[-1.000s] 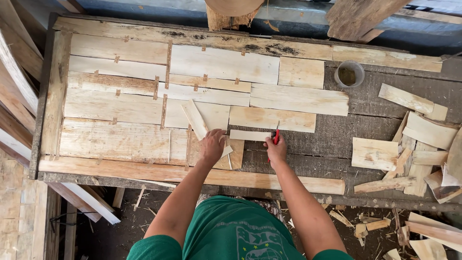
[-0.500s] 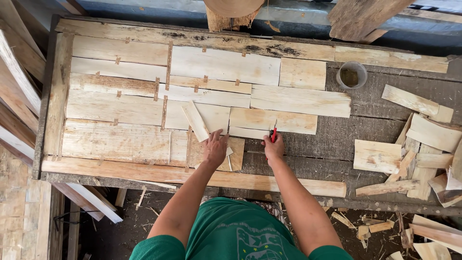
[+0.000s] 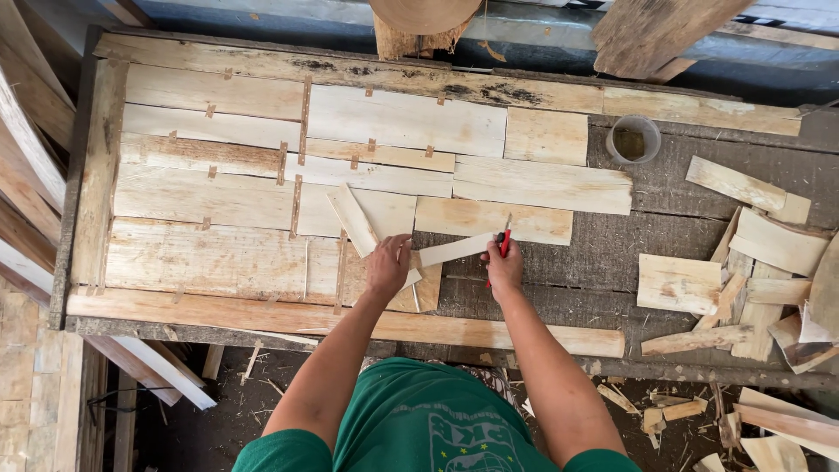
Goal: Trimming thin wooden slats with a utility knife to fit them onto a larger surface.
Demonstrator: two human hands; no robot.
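Both hands work one thin wood strip [image 3: 454,249]: left hand [image 3: 387,267] pressed flat on it, right hand [image 3: 504,267] pinching a red pencil [image 3: 504,244] (tip at edge). Hold strip firmly down while marking.

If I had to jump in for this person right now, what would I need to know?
Left hand: pressed flat on a narrow wood strip, holding it down.
Right hand: grips a red pencil, tip at the strip's right end.
The strip lies across the lower edge of a patchwork of pale wood pieces on the workbench. Another loose slat lies tilted beside the left hand.
Done: most of the left side is filled with fitted pieces.
Left: the dark bench on the right is still bare; spare offcuts are piled there, near a clear cup.
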